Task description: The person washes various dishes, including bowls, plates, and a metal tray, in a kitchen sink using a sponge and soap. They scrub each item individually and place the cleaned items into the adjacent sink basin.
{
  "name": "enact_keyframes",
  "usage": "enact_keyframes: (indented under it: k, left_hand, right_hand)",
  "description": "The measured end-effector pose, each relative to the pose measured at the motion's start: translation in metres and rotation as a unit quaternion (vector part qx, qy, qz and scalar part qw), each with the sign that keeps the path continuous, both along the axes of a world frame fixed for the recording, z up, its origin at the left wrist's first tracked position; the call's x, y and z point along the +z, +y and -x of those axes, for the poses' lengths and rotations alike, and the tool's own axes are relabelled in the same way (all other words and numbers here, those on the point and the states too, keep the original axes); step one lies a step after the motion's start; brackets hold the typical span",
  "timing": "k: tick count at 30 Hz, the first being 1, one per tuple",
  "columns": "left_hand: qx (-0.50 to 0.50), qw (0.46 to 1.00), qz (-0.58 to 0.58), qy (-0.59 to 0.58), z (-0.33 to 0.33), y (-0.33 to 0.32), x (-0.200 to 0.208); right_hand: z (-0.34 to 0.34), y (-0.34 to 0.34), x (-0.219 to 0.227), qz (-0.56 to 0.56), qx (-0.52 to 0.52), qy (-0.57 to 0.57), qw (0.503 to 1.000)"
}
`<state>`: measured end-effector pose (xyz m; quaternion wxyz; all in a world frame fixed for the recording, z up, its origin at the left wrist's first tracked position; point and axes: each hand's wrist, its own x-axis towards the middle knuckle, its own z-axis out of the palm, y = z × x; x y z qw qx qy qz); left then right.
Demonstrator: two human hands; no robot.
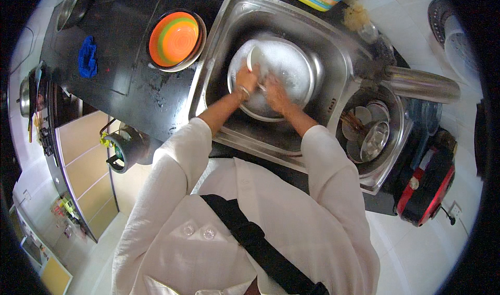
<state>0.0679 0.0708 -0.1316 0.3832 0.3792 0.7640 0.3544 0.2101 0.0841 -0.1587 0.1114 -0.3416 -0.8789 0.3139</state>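
Single fisheye view from the wearer's head, facing down, near the hands [276, 96] and sink [333, 76]

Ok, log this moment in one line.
left hand: holding pale dish | right hand: blurred, grip unclear | basin: sudsy, in sink | bowls: stacked on counter

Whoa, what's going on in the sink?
A person's left hand holds a pale, round-edged thing over foam in a round basin in the metal sink. The right hand is close by, blurred, so I can't tell what it grips. An orange bowl tops a stack on the black counter, left of the sink. More dishes sit on the right.
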Motion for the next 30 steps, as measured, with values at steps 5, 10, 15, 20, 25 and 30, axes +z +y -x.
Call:
enact_keyframes:
  k: [5,10,15,20,25,30]
  left_hand:
    - [0.064,0.997,-0.004,0.037,-0.001,-0.002,0.01]
    - [-0.269,0.95,0.143,0.068,0.041,0.026,-0.035]
    - [0.053,0.997,-0.037,0.05,-0.006,-0.01,0.008]
    - [-0.128,0.982,0.026,0.137,0.014,-0.002,-0.004]
    - [-0.16,0.956,0.208,-0.129,0.03,0.024,0.011]
    - [0.074,0.989,-0.127,0.012,-0.015,-0.016,0.02]
  right_hand:
    - [0.017,-0.035,0.004,0.066,0.024,0.118,0.991]
    - [-0.022,0.002,-0.006,0.043,0.112,-0.323,0.939]
    - [0.02,-0.019,0.028,0.033,0.009,-0.002,0.999]
    - [0.018,-0.035,0.011,0.104,0.008,0.092,0.99]
    - [-0.002,-0.004,0.022,0.139,0.064,-0.232,0.961]
    - [0.018,-0.013,0.022,0.234,-0.059,-0.072,0.968]
